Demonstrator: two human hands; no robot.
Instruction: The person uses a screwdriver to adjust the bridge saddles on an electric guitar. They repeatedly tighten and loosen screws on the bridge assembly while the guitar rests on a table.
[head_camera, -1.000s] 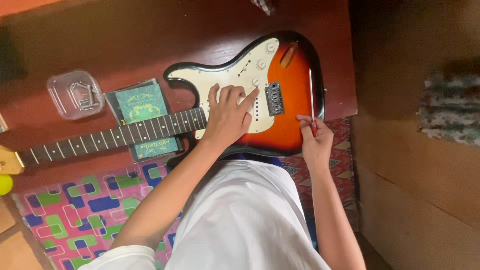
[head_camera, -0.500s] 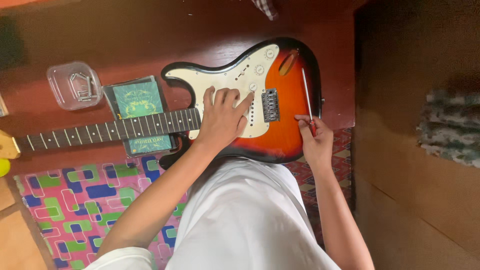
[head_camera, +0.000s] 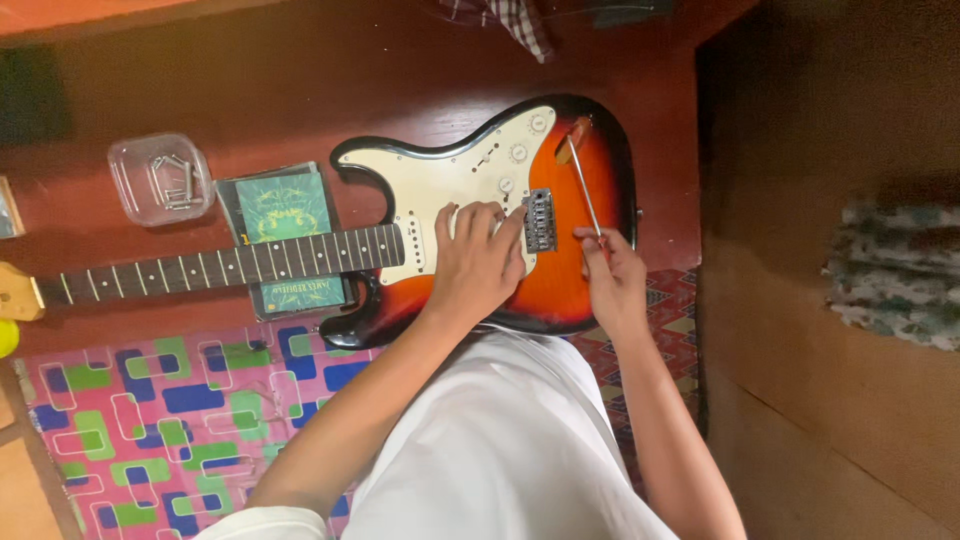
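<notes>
Lying across a dark red-brown table is a sunburst electric guitar with a cream pickguard, its body toward the right and its dark fretted neck reaching left past the table's near edge, so that the whole instrument is resting flat and supported along its length. Below the table a floor mat patterned in pink, blue and green is showing, and the person's white shirt is filling the lower middle of the view. The left hand is pressing palm-down on the pickguard just beside the metal bridge, fingers spread and flat rather than wrapped round anything; judging by its position, it is steadying the body against sliding. The right hand is closing its fingers round the lower end of a long thin metal rod, probably the shaft of a screwdriver, whose handle is hidden in the fist; the shaft is slanting up across the body so that its far tip is meeting the orange-brown area near the control knobs. A green booklet is lying under the neck, seemingly propping it level. To its left, well apart from both hands, a clear plastic tray is holding small metal parts, apparently keeping them from rolling away.
</notes>
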